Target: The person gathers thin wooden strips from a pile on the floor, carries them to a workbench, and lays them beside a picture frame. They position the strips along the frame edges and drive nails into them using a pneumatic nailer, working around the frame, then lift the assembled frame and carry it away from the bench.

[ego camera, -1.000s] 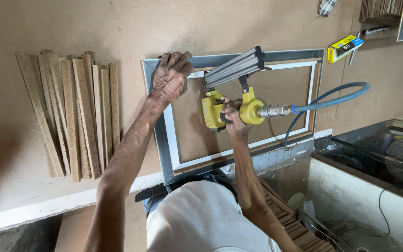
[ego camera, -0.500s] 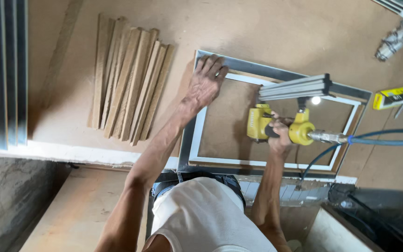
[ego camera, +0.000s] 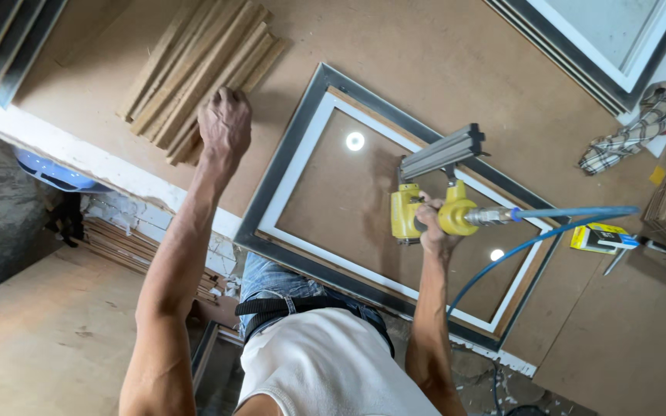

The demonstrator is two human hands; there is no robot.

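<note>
Head view: a checked cloth (ego camera: 641,127) lies far off to the right, a small yellow box (ego camera: 599,237) sits near the blue hose (ego camera: 572,214), stacked frames (ego camera: 595,46) wait at the top. Left hand (ego camera: 225,122) reaches to the wooden strips (ego camera: 194,69), fingers curled (whether on a strip, I cannot tell). Right hand (ego camera: 435,231) grips the yellow nail gun (ego camera: 429,208) over the grey-and-white picture frame (ego camera: 287,173), flat on the bench, glass glinting.
</note>
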